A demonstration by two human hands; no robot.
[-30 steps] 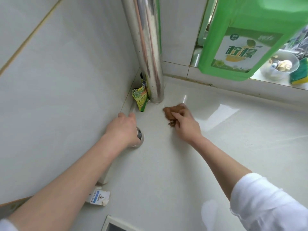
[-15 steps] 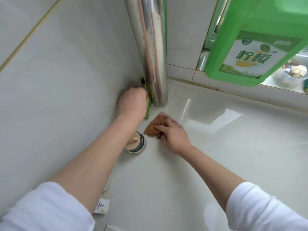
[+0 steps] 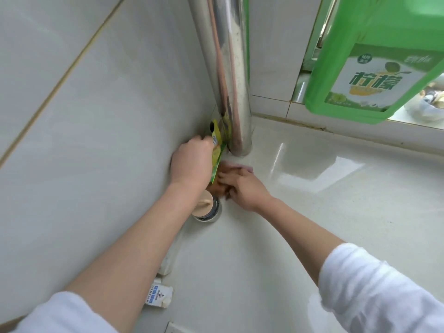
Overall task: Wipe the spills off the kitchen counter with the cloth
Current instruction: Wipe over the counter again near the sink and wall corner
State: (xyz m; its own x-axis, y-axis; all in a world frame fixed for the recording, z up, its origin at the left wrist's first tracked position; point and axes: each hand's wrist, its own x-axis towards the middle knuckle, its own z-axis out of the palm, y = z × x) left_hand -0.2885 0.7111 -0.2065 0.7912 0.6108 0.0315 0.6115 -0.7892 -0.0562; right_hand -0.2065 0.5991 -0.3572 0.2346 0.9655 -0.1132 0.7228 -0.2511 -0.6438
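The cloth [image 3: 222, 186], brown with a pale pink edge showing, lies flat on the white surface [image 3: 312, 212] in the corner, just at the foot of the steel pipe [image 3: 228, 75]; the right hand [image 3: 242, 188] lies on top of it with fingers stretched out and pressing it down, fingertips pointing toward 10 o'clock; the left hand [image 3: 192, 164], at 9 o'clock of the cloth and against the tiled wall [image 3: 84, 140], has its fingers curled round a green and yellow packet [image 3: 216, 152], held upright between the wall and the pipe; at 7 o'clock of the cloth, partly under the left forearm, stands a small round jar [image 3: 206, 210] with a tan top; further toward 7 o'clock, along the wall, lies a small white carton [image 3: 159, 296] with blue print; at 2 o'clock, up at the window ledge, hangs into view a large green detergent bottle [image 3: 374, 68] with a lemon label.
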